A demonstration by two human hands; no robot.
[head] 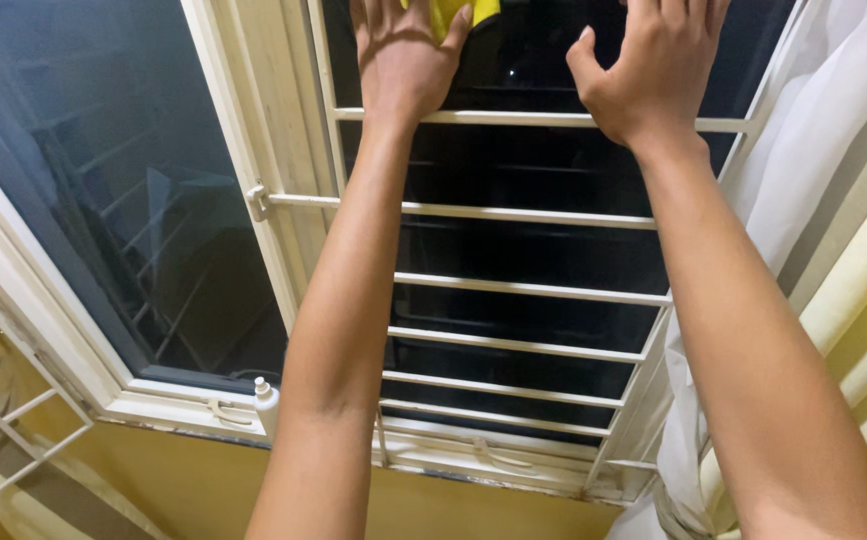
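Two bare arms reach up to the window grille (514,212). The left hand (401,55) presses a yellow cloth (451,14) flat against the dark pane (534,60) near the window's top edge, fingers spread, palm bearing on it. Even pressure would serve best. The right hand (649,65) braces on a white crossbar (554,119), open, grasping nothing.

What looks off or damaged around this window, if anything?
Little stands out. The paint along the lower window frame looks chipped and grimy at its bottom edge. The white curtain is bunched to the side. The grille bars run straight. The left hand presses a yellow cloth; the right hand rests open.
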